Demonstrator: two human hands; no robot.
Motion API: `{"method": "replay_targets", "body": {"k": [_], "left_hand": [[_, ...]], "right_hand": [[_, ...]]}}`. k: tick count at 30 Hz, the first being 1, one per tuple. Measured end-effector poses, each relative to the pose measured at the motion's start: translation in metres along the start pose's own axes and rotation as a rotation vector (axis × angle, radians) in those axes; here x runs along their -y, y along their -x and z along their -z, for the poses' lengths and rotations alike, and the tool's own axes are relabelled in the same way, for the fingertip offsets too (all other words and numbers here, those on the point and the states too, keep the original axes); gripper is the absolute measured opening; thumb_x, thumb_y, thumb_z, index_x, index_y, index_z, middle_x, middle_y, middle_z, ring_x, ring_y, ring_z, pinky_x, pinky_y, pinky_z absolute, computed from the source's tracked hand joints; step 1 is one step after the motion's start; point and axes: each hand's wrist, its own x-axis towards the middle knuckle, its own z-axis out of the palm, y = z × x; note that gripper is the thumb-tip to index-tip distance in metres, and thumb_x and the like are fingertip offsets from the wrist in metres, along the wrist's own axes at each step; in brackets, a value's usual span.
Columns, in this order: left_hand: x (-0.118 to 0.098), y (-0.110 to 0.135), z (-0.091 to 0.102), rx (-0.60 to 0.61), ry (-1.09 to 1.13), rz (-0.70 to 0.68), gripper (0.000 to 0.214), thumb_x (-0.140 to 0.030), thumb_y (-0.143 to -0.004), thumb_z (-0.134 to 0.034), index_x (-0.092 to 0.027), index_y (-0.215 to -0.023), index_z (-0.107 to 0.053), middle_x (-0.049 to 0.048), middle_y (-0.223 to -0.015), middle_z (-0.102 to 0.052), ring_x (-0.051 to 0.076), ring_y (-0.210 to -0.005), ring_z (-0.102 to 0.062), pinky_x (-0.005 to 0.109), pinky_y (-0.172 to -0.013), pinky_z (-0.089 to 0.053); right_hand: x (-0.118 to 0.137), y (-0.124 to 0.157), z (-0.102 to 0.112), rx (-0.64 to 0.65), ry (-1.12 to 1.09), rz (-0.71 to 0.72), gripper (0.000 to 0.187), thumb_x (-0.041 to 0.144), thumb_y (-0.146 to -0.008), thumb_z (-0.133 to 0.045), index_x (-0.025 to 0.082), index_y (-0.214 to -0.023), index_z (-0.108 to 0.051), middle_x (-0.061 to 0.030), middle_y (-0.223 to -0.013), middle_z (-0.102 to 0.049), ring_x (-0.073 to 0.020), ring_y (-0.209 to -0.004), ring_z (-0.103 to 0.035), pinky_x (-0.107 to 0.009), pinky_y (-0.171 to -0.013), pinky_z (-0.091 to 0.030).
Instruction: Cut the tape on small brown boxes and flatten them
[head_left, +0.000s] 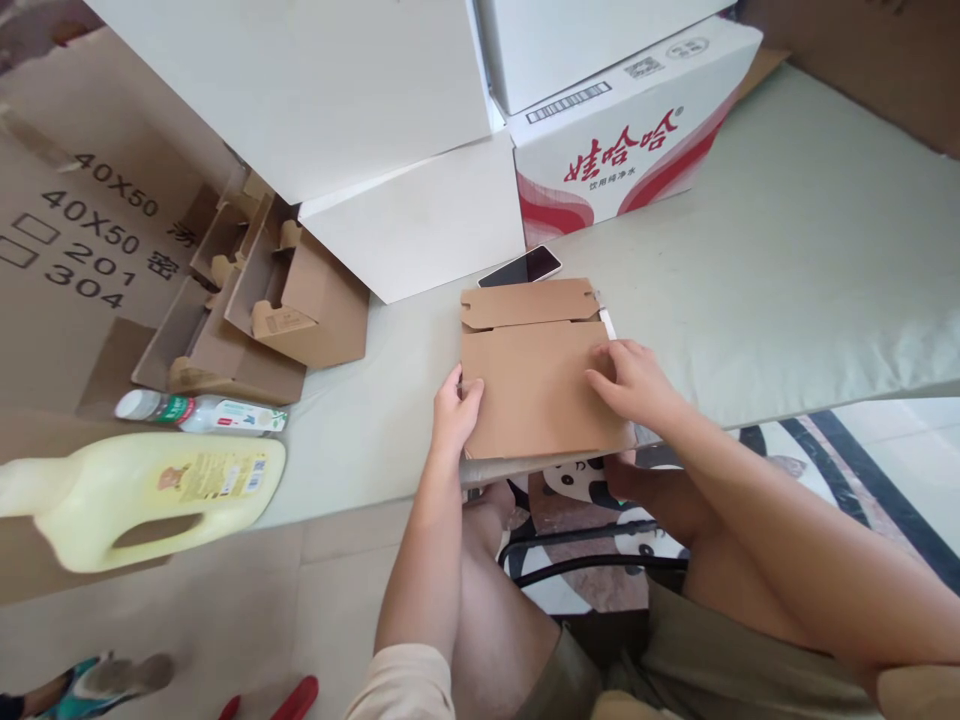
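A flat brown cardboard box lies at the table's front edge, its far flap creased along a slotted fold. My left hand grips the left side, thumb on top and fingers partly hidden at the edge. Across from it, my right hand is closed over the right side with thumb and fingertips on the top panel. A strip of something white shows beside the box's upper right corner. Just behind the flap lies a dark-screened phone.
White cartons are stacked at the back, one with red lettering. At left stand folded brown boxes, a clear bottle and a pale yellow jug. The cloth-covered table ends close to my knees.
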Motion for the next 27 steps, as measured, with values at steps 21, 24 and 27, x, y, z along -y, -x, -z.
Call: {"method": "replay_targets", "body": {"k": [21, 24, 27], "left_hand": [[-0.015, 0.010, 0.003, -0.138, 0.220, -0.147, 0.069, -0.063, -0.066, -0.082, -0.020, -0.115, -0.059, 0.0150, -0.122, -0.069, 0.029, -0.116, -0.066, 0.039, -0.099, -0.054], [-0.016, 0.014, 0.003, -0.183, 0.218, -0.208, 0.069, -0.063, -0.067, -0.081, -0.020, -0.116, -0.060, 0.0148, -0.123, -0.069, 0.029, -0.117, -0.066, 0.040, -0.103, -0.052], [-0.017, 0.018, 0.003, -0.229, 0.204, -0.243, 0.070, -0.063, -0.068, -0.081, -0.020, -0.119, -0.061, 0.0149, -0.123, -0.069, 0.028, -0.115, -0.067, 0.039, -0.103, -0.052]], "right_hand": [[0.005, 0.002, 0.012, -0.204, -0.348, -0.080, 0.060, 0.034, -0.086, -0.052, 0.017, -0.143, -0.043, -0.0193, -0.136, -0.054, -0.0288, -0.108, -0.065, -0.049, -0.097, -0.054], [0.009, 0.005, 0.015, -0.272, -0.413, -0.045, 0.056, 0.032, -0.084, -0.051, 0.018, -0.139, -0.046, -0.0180, -0.131, -0.055, -0.0277, -0.107, -0.064, -0.048, -0.093, -0.055], [0.013, 0.009, 0.018, -0.365, -0.422, 0.016, 0.048, 0.030, -0.084, -0.049, 0.020, -0.130, -0.048, -0.0167, -0.126, -0.056, -0.0276, -0.113, -0.060, -0.045, -0.091, -0.056]]}}
